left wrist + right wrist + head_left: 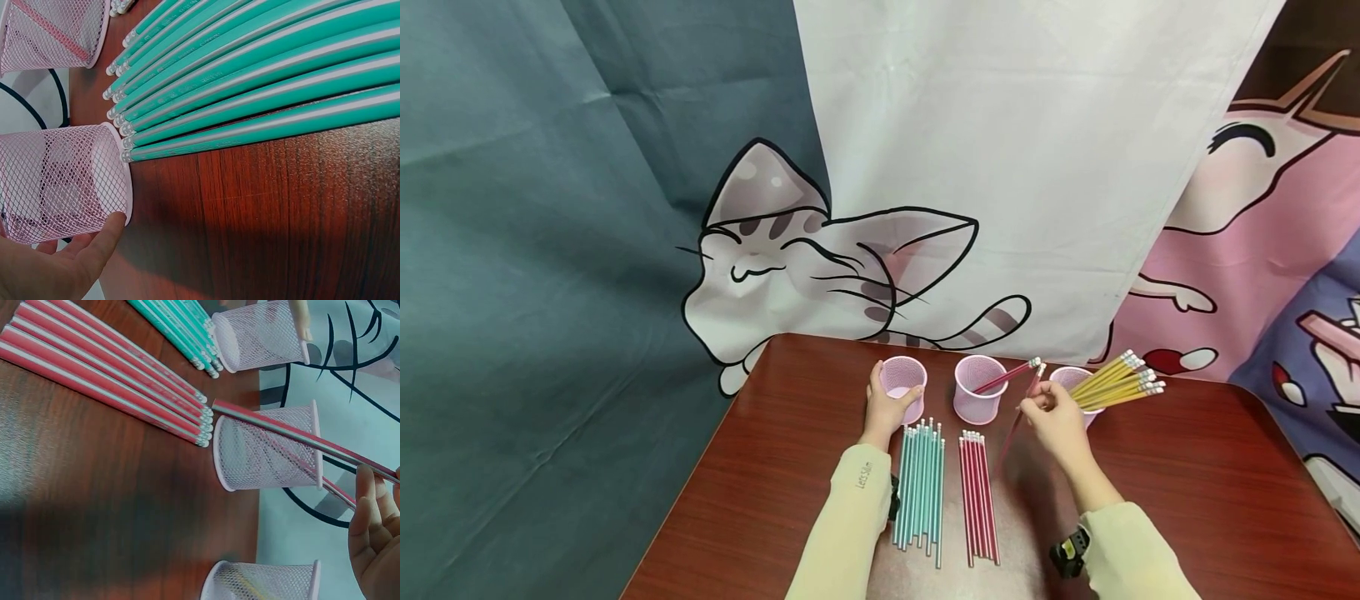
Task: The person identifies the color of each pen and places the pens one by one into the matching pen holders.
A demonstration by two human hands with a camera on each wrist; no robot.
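Observation:
My left hand (889,407) holds the side of a pink mesh pencil cup (904,367) at the left, which has no pencils in it. Between the thumb and fingers of my right hand (1054,417) is a red pencil (294,434), its eraser end up and its other end slanting down. The middle mesh cup (977,408) stands just left of that hand, with one red pencil (1000,379) leaning in it. Behind the right hand, a third cup (1067,377) holds several yellow pencils (1116,383) fanned to the right.
On the brown table (760,500) lies a row of teal pencils (920,492) in front of the left cup. Beside it, a row of red pencils (977,500) lies before the middle cup. A cartoon-printed cloth (1015,167) hangs behind the table's back edge.

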